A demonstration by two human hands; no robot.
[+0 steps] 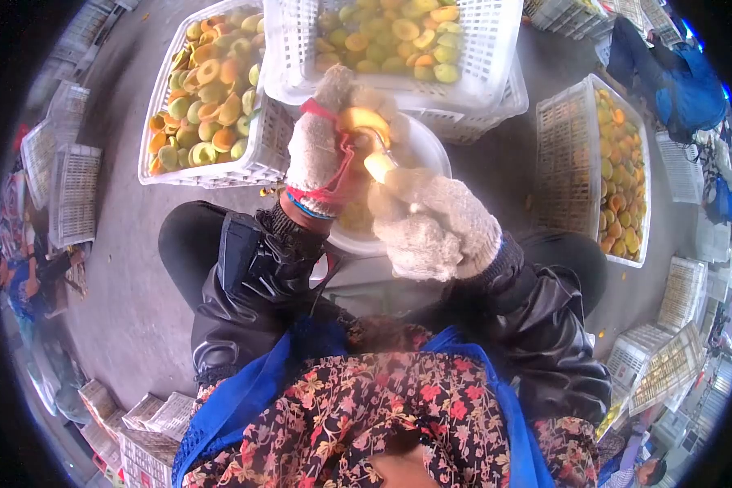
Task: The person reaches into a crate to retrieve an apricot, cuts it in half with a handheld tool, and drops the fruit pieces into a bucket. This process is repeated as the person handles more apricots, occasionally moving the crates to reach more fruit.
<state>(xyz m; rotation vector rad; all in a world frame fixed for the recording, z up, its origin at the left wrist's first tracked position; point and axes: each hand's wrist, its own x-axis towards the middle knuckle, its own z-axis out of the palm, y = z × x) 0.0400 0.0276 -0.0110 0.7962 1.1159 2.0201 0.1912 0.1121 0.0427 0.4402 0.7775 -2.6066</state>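
My left hand (321,150), in a white knit glove with red trim, holds a yellow-orange fruit (363,120) above a white basin (423,146). My right hand (431,224), in a white knit glove, grips a small tool with a pale handle (380,167) whose tip is in the fruit. Both hands meet over the basin, which sits between my knees and holds pieces of fruit. Black sleeves cover both forearms.
White plastic crates of halved and whole yellow-green fruit stand around: one at the left (207,93), one straight ahead (390,41), one at the right (606,163). Empty crates are stacked at the edges. A person in blue (679,89) crouches at the far right.
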